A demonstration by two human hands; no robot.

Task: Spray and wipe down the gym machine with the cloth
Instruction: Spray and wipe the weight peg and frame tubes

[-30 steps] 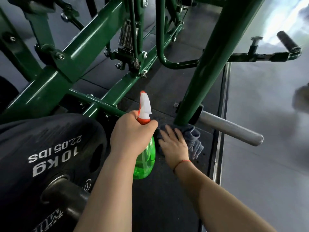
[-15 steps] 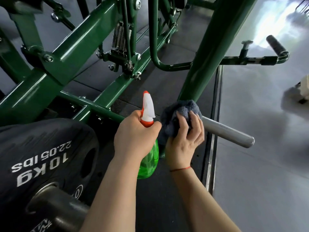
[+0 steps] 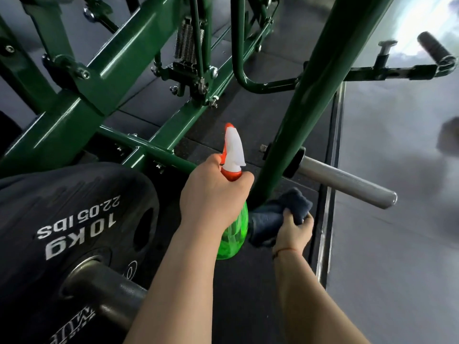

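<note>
Low in the centre of the frame, the right hand grips a bunched dark blue cloth, its fingers curled over the lower right edge of the cloth. The cloth sits just above and left of that hand, pressed against the foot of the slanted green post of the gym machine. A thin red bracelet circles the right wrist. Just left of the cloth, the left hand is wrapped round the neck of a spray bottle. The green body of the bottle hangs below the fist, and its white and orange nozzle points toward the top of the frame. A silver bar juts from the post toward the right edge. A black weight plate marked 10KG fills the lower left. Dark floor mat lies beneath both forearms.
</note>
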